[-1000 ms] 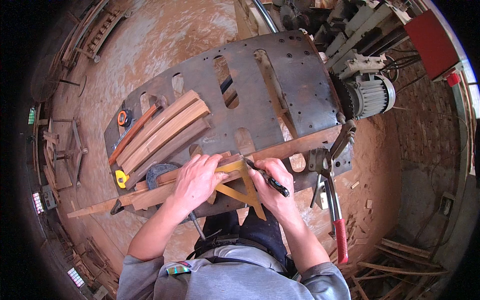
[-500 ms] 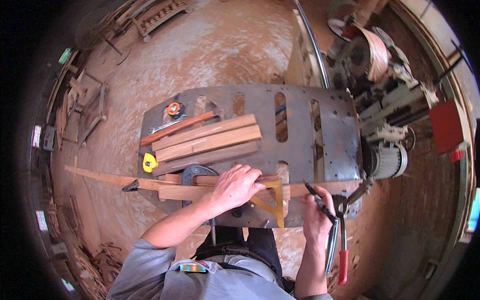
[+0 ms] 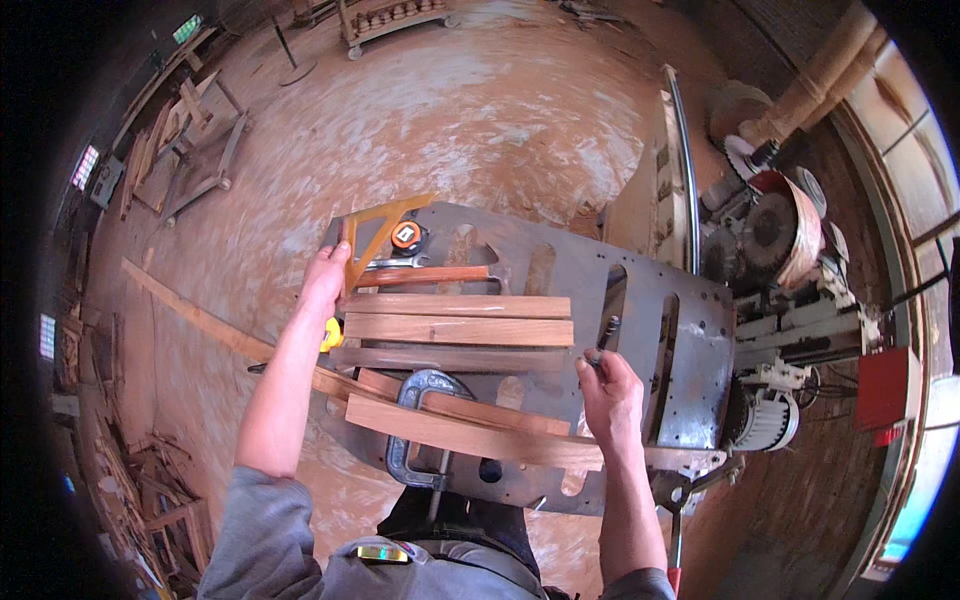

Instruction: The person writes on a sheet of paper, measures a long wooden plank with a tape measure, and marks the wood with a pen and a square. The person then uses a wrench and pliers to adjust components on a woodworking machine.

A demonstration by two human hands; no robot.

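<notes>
My left hand (image 3: 322, 268) grips a yellow set square (image 3: 382, 222) at the metal table's back left corner. Beside it lie an orange tape measure (image 3: 406, 237), a wrench (image 3: 390, 262) and a hammer with a wooden handle (image 3: 425, 275). My right hand (image 3: 608, 393) holds a dark marker (image 3: 606, 338) upright at the right. Between my hands are several wooden strips (image 3: 458, 331), with a yellow tape measure (image 3: 331, 333) at their left end. Lower, a C-clamp (image 3: 414, 421) sits across longer boards (image 3: 510, 440) on the slotted metal table (image 3: 697, 356).
On the right stand machinery with a motor (image 3: 762, 420) and a red box (image 3: 886, 390); a lever with a red grip is partly behind my right arm. A wooden trestle (image 3: 208, 175) and scrap wood (image 3: 160, 510) are at the left, a wheeled rack (image 3: 400, 20) at the back.
My left hand has lifted the set square off the boards and carried it forward and left. My right hand has drawn away rightward with the marker. The view has tilted up and turned.
</notes>
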